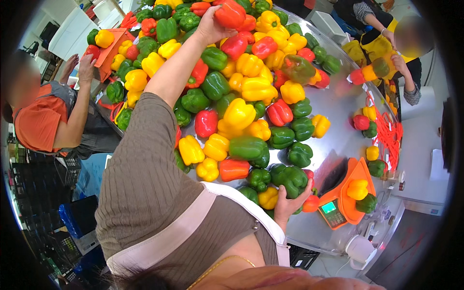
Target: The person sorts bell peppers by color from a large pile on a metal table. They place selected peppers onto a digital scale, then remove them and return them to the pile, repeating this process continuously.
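My left arm reaches far across a heap of bell peppers. At its end my left hand grips a red bell pepper at the far side of the heap. Close to my chest, my right hand is wrapped around a green bell pepper. A red pepper shows just behind those fingers; I cannot tell whether they hold it too. Yellow peppers, green peppers and more red ones lie loose between my hands.
An orange scale on the metal table carries a yellow pepper and a green one. Red netting lies along the right edge. Co-workers stand left and upper right, the latter holding packed peppers.
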A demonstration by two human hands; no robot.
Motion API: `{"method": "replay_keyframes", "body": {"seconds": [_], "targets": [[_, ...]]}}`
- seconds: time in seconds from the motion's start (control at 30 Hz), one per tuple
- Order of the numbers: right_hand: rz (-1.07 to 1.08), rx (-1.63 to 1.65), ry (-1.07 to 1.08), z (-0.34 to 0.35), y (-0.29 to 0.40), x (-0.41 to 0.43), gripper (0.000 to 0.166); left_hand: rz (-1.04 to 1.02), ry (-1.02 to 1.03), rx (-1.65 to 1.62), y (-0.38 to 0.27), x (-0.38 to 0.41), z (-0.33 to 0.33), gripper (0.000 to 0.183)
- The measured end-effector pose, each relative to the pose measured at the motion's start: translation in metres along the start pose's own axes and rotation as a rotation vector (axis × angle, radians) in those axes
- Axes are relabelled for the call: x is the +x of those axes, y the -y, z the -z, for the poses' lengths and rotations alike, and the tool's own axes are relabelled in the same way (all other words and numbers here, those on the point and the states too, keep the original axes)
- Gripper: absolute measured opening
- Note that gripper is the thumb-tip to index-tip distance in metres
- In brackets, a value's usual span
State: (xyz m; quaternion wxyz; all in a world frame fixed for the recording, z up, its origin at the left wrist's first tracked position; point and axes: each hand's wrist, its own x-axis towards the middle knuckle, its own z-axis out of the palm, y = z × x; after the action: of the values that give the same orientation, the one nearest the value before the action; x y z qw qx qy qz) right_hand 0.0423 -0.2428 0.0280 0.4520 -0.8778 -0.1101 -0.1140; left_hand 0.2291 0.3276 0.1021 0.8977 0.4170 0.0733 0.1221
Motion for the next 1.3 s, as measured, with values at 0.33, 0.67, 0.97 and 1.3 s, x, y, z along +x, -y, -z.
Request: {"method": "replay_keyframes", "body": {"seconds": [0.33, 0.67, 0.97, 1.3], "targets": [[0.064, -0.026, -0.010, -0.002, 0.000, 0.002, 0.091, 0.000, -0.248, -0.021, 0.002, -0.036, 0.008, 0.052], [0.033, -0.033, -0.009, -0.001, -0.004, -0.004, 0.093, -0.159, -0.254, 1.186, -0.032, -0.120, -0.014, 0.062], [0.080, -0.004, 0.019, 0.000, -0.004, 0.001, 0.091, -0.129, -0.282, 2.170, 0.050, -0.170, 0.012, 0.079], [0.101, -0.022, 0.029, 0.001, -0.003, 0.000, 0.090, -0.605, -0.190, 1.564, 0.063, -0.214, -0.008, 0.061]]}}
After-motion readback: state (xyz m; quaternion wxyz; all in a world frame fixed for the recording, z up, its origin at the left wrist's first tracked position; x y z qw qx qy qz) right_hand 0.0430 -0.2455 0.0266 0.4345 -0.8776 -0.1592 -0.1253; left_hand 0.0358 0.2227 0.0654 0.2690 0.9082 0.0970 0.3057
